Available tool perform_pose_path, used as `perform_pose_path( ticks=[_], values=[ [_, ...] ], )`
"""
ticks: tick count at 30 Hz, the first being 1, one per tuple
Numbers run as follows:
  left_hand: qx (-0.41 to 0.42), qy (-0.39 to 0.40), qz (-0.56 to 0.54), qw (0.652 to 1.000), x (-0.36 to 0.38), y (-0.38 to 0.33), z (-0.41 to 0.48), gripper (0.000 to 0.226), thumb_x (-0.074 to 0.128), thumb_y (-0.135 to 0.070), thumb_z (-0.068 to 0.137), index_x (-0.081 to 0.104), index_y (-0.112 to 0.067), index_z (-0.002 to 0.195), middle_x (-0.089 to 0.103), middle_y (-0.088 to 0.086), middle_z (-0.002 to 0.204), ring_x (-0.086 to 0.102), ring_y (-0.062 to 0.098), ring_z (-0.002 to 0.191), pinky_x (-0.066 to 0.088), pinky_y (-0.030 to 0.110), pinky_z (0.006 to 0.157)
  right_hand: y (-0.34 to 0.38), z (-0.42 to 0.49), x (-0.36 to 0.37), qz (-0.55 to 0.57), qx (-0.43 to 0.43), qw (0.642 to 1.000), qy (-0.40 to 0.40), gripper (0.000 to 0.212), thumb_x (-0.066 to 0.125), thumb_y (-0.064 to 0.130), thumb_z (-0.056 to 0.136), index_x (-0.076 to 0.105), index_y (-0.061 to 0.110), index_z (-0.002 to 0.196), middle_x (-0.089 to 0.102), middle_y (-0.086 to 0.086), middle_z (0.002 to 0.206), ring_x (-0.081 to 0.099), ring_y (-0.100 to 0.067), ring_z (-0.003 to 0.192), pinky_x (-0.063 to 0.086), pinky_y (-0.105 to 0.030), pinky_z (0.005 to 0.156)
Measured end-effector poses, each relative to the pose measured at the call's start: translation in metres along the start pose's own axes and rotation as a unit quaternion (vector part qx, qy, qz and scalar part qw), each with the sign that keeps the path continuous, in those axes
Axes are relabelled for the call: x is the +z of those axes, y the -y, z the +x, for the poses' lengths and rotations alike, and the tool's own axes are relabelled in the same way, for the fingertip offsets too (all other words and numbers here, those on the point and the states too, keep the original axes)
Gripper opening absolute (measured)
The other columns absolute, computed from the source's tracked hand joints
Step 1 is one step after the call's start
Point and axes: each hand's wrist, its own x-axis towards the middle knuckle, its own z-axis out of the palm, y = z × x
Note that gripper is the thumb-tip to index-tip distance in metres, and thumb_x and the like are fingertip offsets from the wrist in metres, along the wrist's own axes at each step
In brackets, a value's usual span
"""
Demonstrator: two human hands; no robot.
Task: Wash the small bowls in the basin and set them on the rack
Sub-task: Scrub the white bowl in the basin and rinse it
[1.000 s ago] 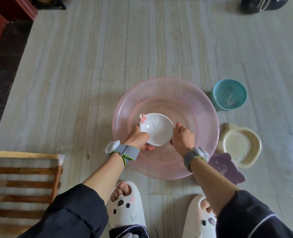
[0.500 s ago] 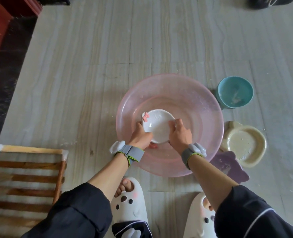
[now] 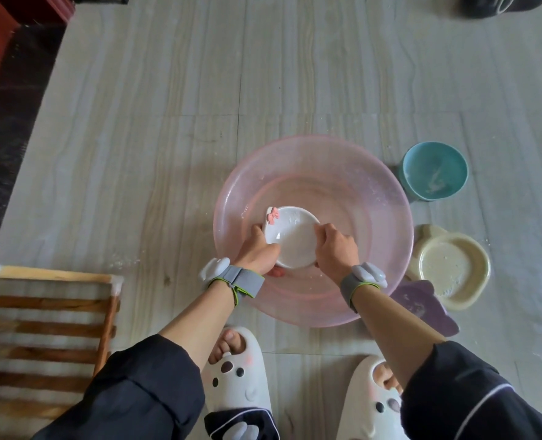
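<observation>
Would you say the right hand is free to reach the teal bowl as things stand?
Likely not yet: the right hand grips the white bowl in the basin, though only the basin rim lies between it and the teal bowl.

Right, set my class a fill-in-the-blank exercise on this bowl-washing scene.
The left hand and right hand grip the white bowl over the basin, whose colour is ____.
The teal bowl stands on the floor to the basin's ____.
The dish beside the cream dish is ____.
Missing words: pink; right; purple.

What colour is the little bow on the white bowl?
Pink; the bow shows on the rim in the head view.
</observation>
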Motion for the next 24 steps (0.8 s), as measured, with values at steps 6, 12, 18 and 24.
perform_pose_path(
  ticks=[6, 12, 18, 24],
  values=[
    [0.044, -0.095, 0.113, 0.988, -0.004, 0.003, 0.005, 0.042, 0.043, -0.022, 0.078, 0.031, -0.027, 0.118, 0.049, 0.011, 0.122, 0.068, 0.043, 0.080, 0.059, 0.049, 0.076, -0.004, 0.015, -0.019, 0.124, 0.185, 0.972, -0.077, 0.045, 0.041, 0.037, 0.098, 0.049, -0.001, 0.120, 0.059, -0.022, 0.117, 0.055, -0.040, 0.106, 0.040, -0.039, 0.092],
    [0.085, -0.189, 0.211, 0.955, -0.007, 0.005, 0.010, 0.048, 0.046, -0.007, 0.089, 0.032, -0.018, 0.134, 0.045, 0.014, 0.121, 0.057, 0.037, 0.088, 0.049, 0.042, 0.078, 0.003, 0.008, -0.018, 0.264, 0.256, 0.930, 0.012, 0.014, 0.051, 0.017, 0.090, 0.055, 0.003, 0.090, 0.054, -0.015, 0.080, 0.053, -0.028, 0.068, 0.043, -0.035, 0.060],
    [0.119, -0.187, 0.284, 0.933, -0.012, -0.009, 0.003, 0.053, 0.044, -0.005, 0.089, 0.032, -0.020, 0.139, 0.040, 0.017, 0.121, 0.055, 0.042, 0.096, 0.045, 0.041, 0.081, 0.047, -0.013, -0.023, 0.528, 0.201, 0.806, 0.176, 0.016, 0.054, 0.009, 0.096, 0.067, 0.001, 0.099, 0.073, -0.012, 0.091, 0.071, -0.027, 0.084, 0.057, -0.035, 0.083],
    [0.101, -0.147, 0.322, 0.930, -0.021, -0.021, -0.008, 0.050, 0.042, -0.011, 0.091, 0.032, -0.023, 0.139, 0.042, 0.016, 0.125, 0.057, 0.041, 0.100, 0.047, 0.044, 0.089, 0.033, -0.015, -0.026, 0.361, 0.149, 0.915, 0.102, 0.012, 0.059, 0.016, 0.094, 0.066, 0.008, 0.089, 0.062, -0.009, 0.085, 0.062, -0.020, 0.074, 0.052, -0.032, 0.067]
  ],
)
